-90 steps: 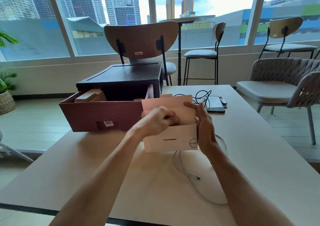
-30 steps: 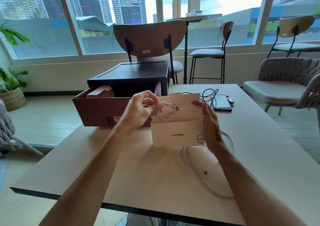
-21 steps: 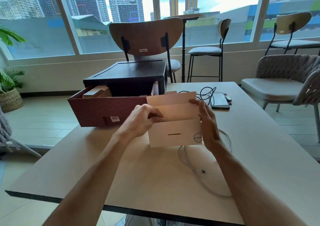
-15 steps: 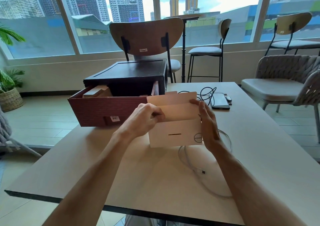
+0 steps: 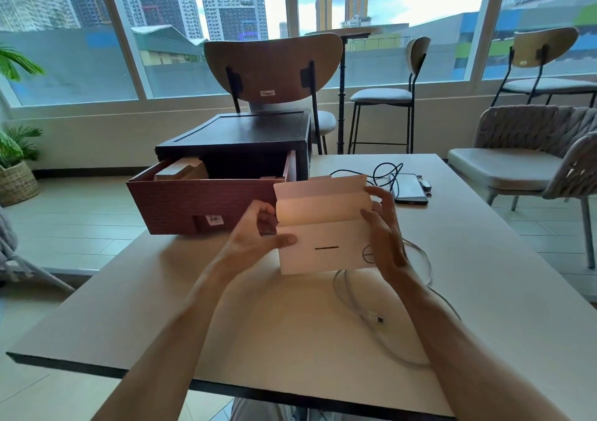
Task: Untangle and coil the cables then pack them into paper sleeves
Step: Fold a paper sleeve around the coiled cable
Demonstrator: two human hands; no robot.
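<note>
Centrally, the person is holding a paper sleeve (image 5: 323,226) upright just above the table (image 5: 193,323), its top flap standing open. The left hand (image 5: 255,236) is pinching the sleeve's left edge, with the thumb lying across the front face and the fingers curling behind. The right hand (image 5: 384,230) is gripping the right edge, with the thumb on the front and the fingers reaching round the back. The front face is showing a short dark slit and a small circular mark. Whether anything is sitting inside the sleeve cannot be told.

Below, a white cable (image 5: 355,297) is lying uncoiled on the table, looping under the sleeve and out past the right wrist, its plug end (image 5: 376,318) resting near the right forearm. Behind the left hand, a reddish drawer (image 5: 193,204) is standing open from a dark cabinet (image 5: 239,133). Farther right, a black cable (image 5: 371,173) is lying tangled beside a phone (image 5: 408,189). A chair (image 5: 274,61) is standing behind the cabinet.
</note>
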